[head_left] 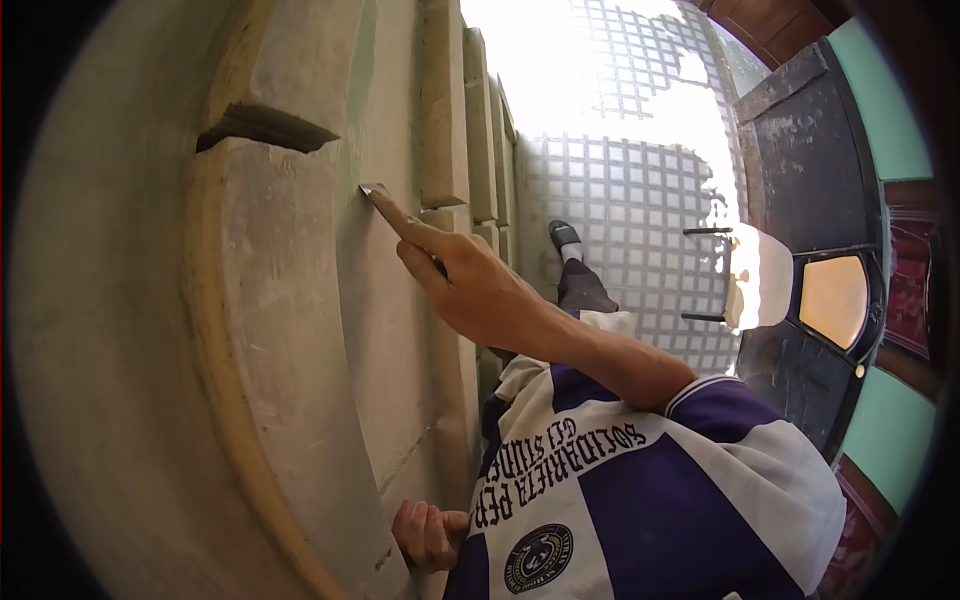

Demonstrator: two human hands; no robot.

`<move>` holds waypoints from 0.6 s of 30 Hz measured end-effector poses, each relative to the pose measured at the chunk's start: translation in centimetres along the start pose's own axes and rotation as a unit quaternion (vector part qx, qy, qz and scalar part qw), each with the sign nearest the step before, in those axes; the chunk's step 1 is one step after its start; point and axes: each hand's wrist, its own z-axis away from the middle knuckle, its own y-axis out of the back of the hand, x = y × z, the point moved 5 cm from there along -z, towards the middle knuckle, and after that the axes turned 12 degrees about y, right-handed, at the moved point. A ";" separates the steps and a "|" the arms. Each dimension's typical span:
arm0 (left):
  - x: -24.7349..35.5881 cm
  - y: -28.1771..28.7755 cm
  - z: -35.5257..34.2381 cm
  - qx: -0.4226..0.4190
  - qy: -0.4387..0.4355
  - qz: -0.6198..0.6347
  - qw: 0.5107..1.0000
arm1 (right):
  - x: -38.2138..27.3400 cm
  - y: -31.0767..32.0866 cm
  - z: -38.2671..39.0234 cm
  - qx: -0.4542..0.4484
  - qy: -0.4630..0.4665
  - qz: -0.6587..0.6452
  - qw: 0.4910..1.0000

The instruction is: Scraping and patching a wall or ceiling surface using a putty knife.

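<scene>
In my right hand (465, 285) is a small flat-bladed scraper (369, 188), mostly hidden by the fingers. Its metal tip touches or nearly touches a pale, greenish recessed surface (385, 255), with my index finger stretched along it. To the left of the tip stands a thick raised panel (285, 300) with a scuffed, worn face and a yellowish edge. My left hand (430, 535) is low in the view beside the same surface, its fingers curled closed. Whether anything is inside them is hidden.
A dark gap (265, 130) separates the raised panel from another above it. Further raised blocks (445, 110) run along the right. Beyond lies a sunlit tiled floor (630, 190), with a chair (765, 275) and a dark worn table (815, 150) at the right.
</scene>
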 end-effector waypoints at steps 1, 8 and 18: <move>0.0 -0.1 -0.1 -0.015 0.004 -0.003 1.000 | 0.2 -0.1 0.1 0.000 0.012 0.001 1.000; -0.2 0.1 0.2 -0.047 0.005 -0.011 0.999 | -0.3 1.6 -3.1 0.012 -0.043 0.009 0.999; -0.8 0.4 1.5 -0.059 0.001 0.001 0.998 | 0.3 2.4 -5.3 0.027 -0.034 0.010 0.999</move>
